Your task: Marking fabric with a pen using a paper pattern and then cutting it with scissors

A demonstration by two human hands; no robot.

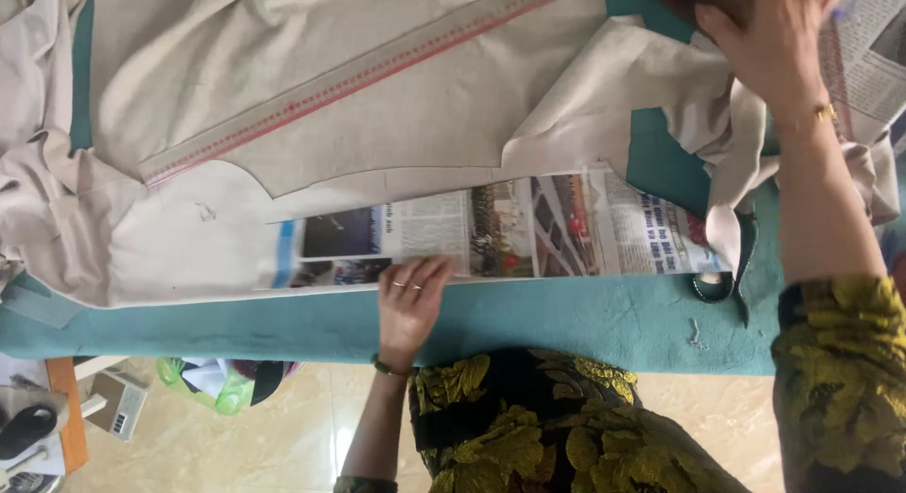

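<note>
A person in a yellow-and-black patterned top leans over a counter [585,323] covered in teal cloth, where a strip of newspaper [528,231] lies along the near edge of a spread of beige fabric [377,125]. The left hand [412,300] rests flat on the newspaper's near edge, fingers spread and pressing down, its grip wide and closed on nothing. The right hand [769,35] reaches to the far right corner, palm down over a fold of the beige fabric and a dark object beneath it (whether the fingers pinch anything cannot be told from this angle). A long ruler [349,83] lies slantwise across the fabric, well apart from both hands.

The newspaper looks light, thin and limp, likely to tear or slide on the cloth if tugged from one corner; a flat palm or a two-point pinch along its long edge would seem the safer hold. The fabric appears soft and floppy, best gathered at an edge or fold. Dark scissor handles [722,284] peek from under the fabric at right, just beside the newspaper's end.
</note>
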